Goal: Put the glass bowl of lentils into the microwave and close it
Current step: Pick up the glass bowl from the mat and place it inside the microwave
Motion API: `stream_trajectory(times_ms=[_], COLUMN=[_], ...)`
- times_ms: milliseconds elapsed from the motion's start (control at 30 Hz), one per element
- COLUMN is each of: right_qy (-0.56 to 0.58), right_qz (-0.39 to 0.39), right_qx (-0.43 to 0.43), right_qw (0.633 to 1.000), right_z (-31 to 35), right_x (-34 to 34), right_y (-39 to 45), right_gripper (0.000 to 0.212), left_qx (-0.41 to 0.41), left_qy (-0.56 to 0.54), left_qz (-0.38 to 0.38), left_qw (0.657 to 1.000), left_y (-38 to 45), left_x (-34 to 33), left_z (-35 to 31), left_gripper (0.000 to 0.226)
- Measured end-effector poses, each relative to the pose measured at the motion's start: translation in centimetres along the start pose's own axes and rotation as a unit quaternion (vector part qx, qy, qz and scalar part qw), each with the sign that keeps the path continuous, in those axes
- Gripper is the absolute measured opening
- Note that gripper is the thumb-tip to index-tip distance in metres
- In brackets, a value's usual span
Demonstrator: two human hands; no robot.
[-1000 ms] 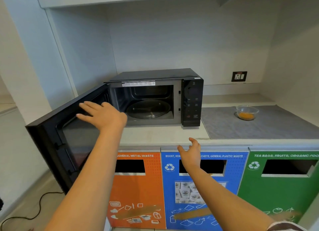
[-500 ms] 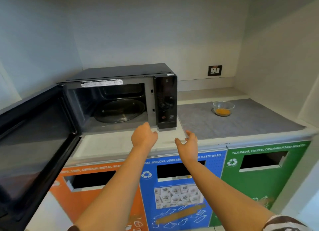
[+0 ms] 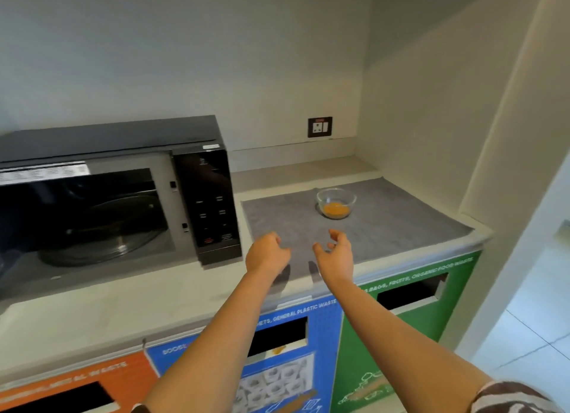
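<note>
A small glass bowl [image 3: 336,202] with orange lentils in its bottom stands on a grey mat [image 3: 385,224] on the counter. To its left is a black microwave [image 3: 203,196], its cavity exposed with the glass turntable [image 3: 101,233] inside; the door is out of frame to the left. My left hand [image 3: 266,253] and my right hand [image 3: 334,252] hover side by side over the mat's near edge, a short way in front of the bowl. Both hold nothing, fingers curled loosely and apart.
A wall socket [image 3: 320,127] sits behind the bowl. A side wall [image 3: 431,119] closes the counter on the right. Below the counter edge are orange [image 3: 77,378], blue [image 3: 320,326] and green [image 3: 401,320] waste bins with slots.
My left hand came off the microwave door and both hands moved right and forward toward the bowl. The view swung right, so the door left the frame.
</note>
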State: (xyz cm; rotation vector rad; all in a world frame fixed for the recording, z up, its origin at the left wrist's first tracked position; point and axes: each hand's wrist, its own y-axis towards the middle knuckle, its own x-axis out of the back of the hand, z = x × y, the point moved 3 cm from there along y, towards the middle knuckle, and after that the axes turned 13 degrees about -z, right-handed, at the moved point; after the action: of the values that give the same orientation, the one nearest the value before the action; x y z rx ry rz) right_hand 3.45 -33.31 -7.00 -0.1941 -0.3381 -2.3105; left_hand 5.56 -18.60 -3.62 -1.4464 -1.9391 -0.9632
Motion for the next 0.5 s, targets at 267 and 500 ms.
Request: stream_trajectory(times_ms=[267, 500], right_qy=[-0.008, -0.040], right_qz=[-0.040, -0.088], right_qx=[-0.016, -0.043], right_qw=[0.999, 0.994], right_z=[-2.3, -3.7], right_x=[1.9, 2.8], right_y=[6.1, 12.2], right_gripper=[0.046, 0.045], left_qx=[-0.040, -0.060], left_qy=[-0.029, -0.049], left_qz=[0.029, 0.042], left_qw=[0.998, 0.996], left_y=[3.2, 7.7], left_x=[-5.7, -10.5], left_z=[-4.1, -6.8], left_gripper=[0.032, 0.038])
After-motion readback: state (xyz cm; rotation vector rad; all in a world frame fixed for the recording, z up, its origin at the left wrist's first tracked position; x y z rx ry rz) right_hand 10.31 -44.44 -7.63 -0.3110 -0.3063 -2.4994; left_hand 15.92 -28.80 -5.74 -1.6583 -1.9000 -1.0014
